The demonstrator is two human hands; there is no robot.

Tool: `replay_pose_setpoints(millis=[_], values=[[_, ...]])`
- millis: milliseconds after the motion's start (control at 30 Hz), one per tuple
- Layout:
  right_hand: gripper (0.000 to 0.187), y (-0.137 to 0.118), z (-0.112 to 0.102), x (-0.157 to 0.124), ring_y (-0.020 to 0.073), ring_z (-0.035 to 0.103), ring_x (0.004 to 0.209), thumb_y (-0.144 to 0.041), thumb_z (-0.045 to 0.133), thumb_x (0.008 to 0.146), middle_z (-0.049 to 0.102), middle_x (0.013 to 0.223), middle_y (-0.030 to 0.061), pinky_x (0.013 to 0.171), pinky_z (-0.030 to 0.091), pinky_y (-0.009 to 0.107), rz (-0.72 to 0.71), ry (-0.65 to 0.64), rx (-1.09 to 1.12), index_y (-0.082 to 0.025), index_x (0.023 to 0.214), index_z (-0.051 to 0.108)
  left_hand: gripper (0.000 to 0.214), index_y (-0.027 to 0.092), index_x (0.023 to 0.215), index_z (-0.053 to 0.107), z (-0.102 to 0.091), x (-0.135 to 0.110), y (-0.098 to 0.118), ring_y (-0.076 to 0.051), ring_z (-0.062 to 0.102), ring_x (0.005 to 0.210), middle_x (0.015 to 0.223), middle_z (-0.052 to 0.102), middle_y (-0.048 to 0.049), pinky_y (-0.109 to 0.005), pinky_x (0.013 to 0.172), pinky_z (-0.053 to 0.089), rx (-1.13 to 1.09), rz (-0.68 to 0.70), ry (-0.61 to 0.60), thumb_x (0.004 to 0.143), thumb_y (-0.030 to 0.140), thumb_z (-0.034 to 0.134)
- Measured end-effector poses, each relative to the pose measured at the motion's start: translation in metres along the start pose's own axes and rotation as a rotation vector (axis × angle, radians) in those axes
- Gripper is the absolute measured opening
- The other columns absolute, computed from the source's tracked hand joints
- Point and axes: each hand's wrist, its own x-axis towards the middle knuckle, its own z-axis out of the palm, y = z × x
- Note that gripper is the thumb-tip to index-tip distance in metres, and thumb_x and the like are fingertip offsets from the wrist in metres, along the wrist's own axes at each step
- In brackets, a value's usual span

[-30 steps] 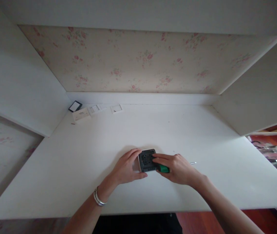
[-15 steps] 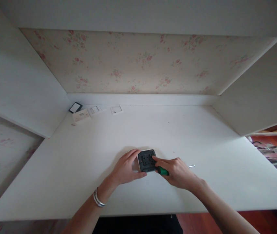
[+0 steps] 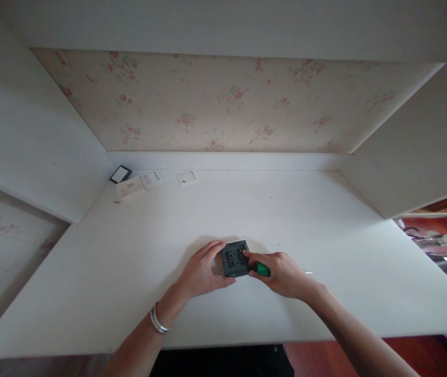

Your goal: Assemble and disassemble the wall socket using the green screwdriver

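Right hand has crept left since a second ago, fingers wrapped round a green-handled screwdriver, forefinger on the dark switch module lying on the bench. Left hand grips its left side, pinning it, and I'd say any turning needs that hold. Nothing crowds them. Spare faceplates sit well apart in the far left corner.

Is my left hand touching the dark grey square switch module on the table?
Touching. The head view shows the left hand gripping the dark grey square switch module: fingers over its left edge, thumb against its near side.
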Motion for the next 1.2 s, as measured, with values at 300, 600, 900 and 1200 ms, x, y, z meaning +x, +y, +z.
replay_pose_setpoints(millis=[300,600,900,1200], values=[[0.048,-0.0019,-0.0015,-0.0029,0.0251,0.066,0.094,-0.042,0.056,0.085,0.066,0.118,0.0015,0.077,0.049,0.035,-0.008,0.0,-0.106,-0.034,0.132,0.047,0.087,0.025,0.134,0.042,-0.0004,-0.0015,0.0016,-0.027,0.048,0.123,0.137,0.047,-0.0081,-0.042,0.106,0.043,0.054,0.031,0.003,0.06,0.054,0.076],[0.048,0.0015,0.0015,-0.0016,0.0226,0.066,0.095,-0.041,0.058,0.084,0.068,0.113,0.0014,0.079,0.05,0.034,-0.003,0.047,-0.003,-0.033,0.131,0.049,0.086,0.024,0.139,0.038,0.001,-0.003,-0.0005,-0.026,0.046,0.127,0.141,0.045,-0.0078,-0.04,0.108,0.042,0.07,0.028,0.002,0.066,0.056,0.071],[0.043,-0.0008,0.0019,-0.0013,0.0236,0.066,0.096,-0.039,0.057,0.085,0.066,0.118,0.0019,0.08,0.051,0.035,0.027,0.044,-0.009,-0.033,0.127,0.052,0.097,0.025,0.141,0.033,-0.0001,-0.0036,-0.0029,-0.028,0.043,0.129,0.143,0.042,-0.009,-0.044,0.109,0.039,0.013,-0.003,-0.045,0.06,0.06,0.074],[0.042,-0.0001,0.0054,-0.0054,0.0228,0.065,0.099,-0.035,0.058,0.085,0.064,0.12,0.0026,0.08,0.051,0.035,-0.015,0.1,0.004,-0.033,0.127,0.051,0.101,0.028,0.139,0.031,0.0021,-0.003,-0.0017,-0.031,0.048,0.124,0.138,0.047,-0.0081,-0.048,0.104,0.042,-0.063,-0.089,-0.014,0.054,0.05,0.081]])
